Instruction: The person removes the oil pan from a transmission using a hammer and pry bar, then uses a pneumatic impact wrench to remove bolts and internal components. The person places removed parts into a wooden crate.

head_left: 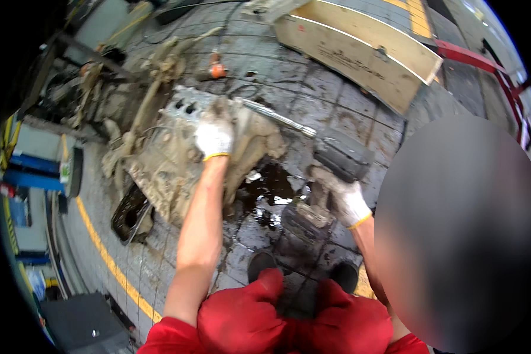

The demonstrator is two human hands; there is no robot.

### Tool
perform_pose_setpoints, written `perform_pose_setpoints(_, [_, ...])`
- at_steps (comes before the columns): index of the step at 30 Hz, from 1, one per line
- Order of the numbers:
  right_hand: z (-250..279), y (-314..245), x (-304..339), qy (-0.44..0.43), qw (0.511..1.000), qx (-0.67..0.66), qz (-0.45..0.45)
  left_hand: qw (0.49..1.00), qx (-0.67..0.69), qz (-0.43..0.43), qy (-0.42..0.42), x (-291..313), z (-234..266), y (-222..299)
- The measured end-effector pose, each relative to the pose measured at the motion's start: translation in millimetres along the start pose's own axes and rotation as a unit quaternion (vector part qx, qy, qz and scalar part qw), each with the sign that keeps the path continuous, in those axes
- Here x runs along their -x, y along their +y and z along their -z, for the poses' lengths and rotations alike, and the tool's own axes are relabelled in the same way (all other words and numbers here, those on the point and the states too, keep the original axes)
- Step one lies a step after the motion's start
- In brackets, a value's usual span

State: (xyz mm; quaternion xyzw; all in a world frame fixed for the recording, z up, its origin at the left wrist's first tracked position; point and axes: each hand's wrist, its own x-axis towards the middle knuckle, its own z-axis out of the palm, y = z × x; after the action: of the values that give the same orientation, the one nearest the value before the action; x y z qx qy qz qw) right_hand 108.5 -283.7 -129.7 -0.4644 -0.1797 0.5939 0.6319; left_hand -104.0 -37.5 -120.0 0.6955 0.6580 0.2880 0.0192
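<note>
My right hand (341,197), in a white glove with dirty fingers, grips the handle of a dark power wrench (343,156). A long shiny extension bar (280,118) runs from the wrench leftward to the engine's upper edge. My left hand (214,134), gloved too, is over the dirty metal engine (165,162) lying on the floor, near the bar's far end. Its fingers look curled, but they are soiled and blurred, and what they hold is hidden. Round bores show in the engine's pale top face (186,106), just beyond this hand.
Dark liquid (271,189) pools on the tiles right of the engine. A long wooden crate (351,56) stands at the far right, an orange-tipped object (217,71) beyond the engine. A blurred person (460,236) is close on my right. A black open pan (130,215) lies left.
</note>
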Motion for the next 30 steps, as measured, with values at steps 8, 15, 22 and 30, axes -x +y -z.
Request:
perform_pose_setpoints(8, [-26,21,-26,-0.045,0.996,0.030,0.075,0.969,0.082,-0.206,-0.112,-32,-23,-103])
perform_pose_setpoints(15, [-42,19,-29,-0.045,0.994,-0.092,0.049,0.955,-0.172,-0.214,-0.110,-70,-28,-98])
perform_pose_setpoints(22, [-37,19,-36,-0.088,0.986,-0.103,0.099,0.959,-0.129,-0.226,-0.113,-82,-44,-112])
perform_pose_setpoints(30, [-32,8,-16,-0.049,0.991,-0.086,0.085,0.957,-0.110,-0.229,-0.143,-63,-28,-91])
